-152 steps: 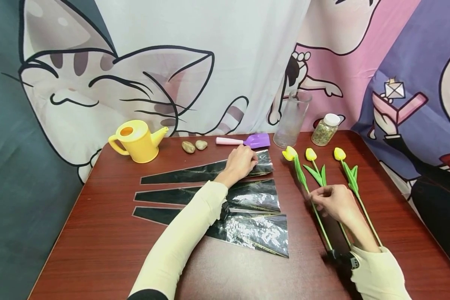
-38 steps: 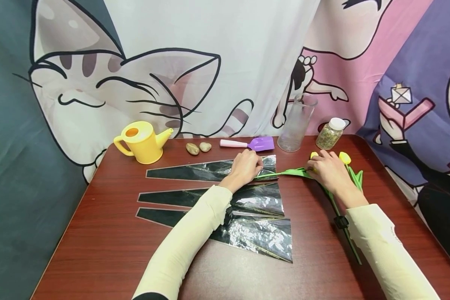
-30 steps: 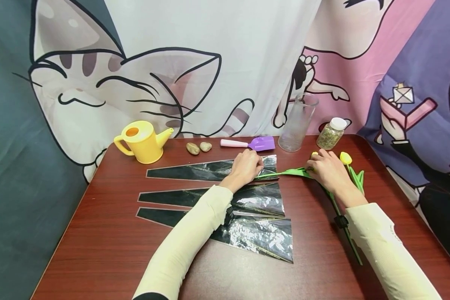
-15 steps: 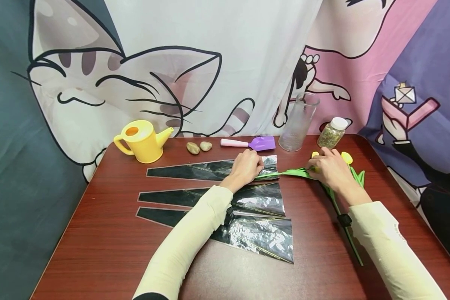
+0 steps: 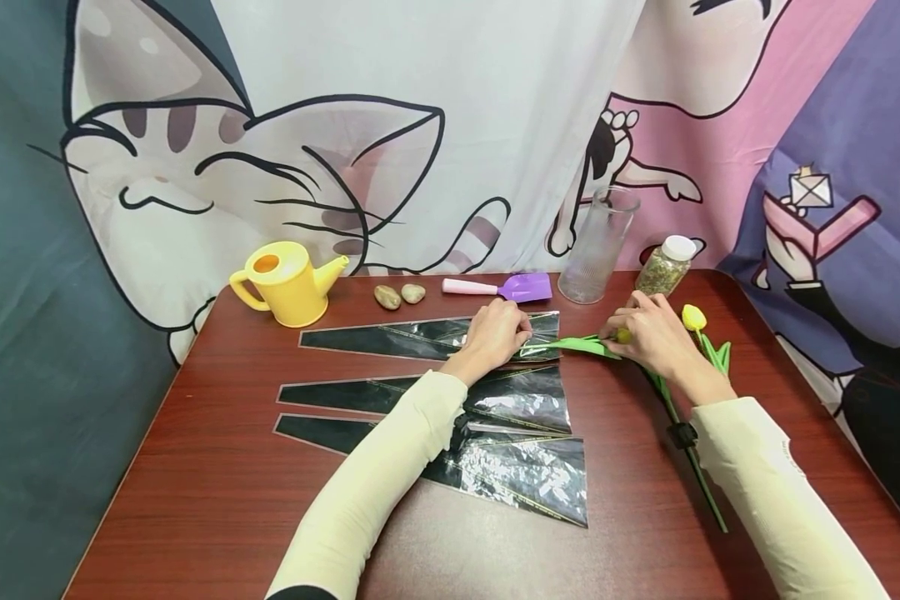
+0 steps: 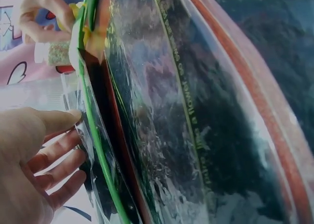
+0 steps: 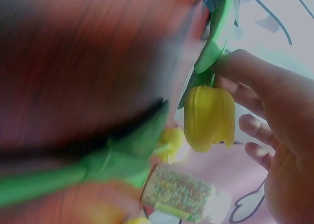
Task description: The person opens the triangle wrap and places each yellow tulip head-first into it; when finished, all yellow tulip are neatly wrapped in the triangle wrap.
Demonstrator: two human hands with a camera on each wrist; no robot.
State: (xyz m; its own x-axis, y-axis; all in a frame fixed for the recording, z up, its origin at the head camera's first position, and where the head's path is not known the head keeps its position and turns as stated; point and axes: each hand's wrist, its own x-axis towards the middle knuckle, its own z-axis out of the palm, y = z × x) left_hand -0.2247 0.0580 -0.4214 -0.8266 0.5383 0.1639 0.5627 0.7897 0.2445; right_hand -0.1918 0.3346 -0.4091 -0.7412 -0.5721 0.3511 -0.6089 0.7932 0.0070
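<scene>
In the head view my left hand [image 5: 491,337] pinches the open end of the top flower sleeve [image 5: 390,340], a long tapering black and clear plastic bag. The left wrist view shows thumb and fingers on the sleeve's film edge, with a green stem [image 6: 100,155] lying inside. My right hand [image 5: 654,337] pinches a yellow tulip [image 7: 208,116] just below its bloom. That tulip lies sideways, its stem pointing left into the sleeve and its leaves [image 5: 581,343] at the mouth. Another yellow tulip [image 5: 693,317] lies beside my right hand; a third is mostly hidden under it.
Two more sleeves, a middle one [image 5: 330,395] and a lower one [image 5: 525,475], lie nearer me. Along the back stand a yellow watering can [image 5: 288,287], two stones [image 5: 387,297], a purple shovel [image 5: 523,287], a glass vase [image 5: 591,258] and a lidded jar [image 5: 663,267].
Since the oldest frame, my right hand has picked up the leftmost tulip and brought its stem into the top sleeve. In the last half second tulip and hand shifted slightly left.
</scene>
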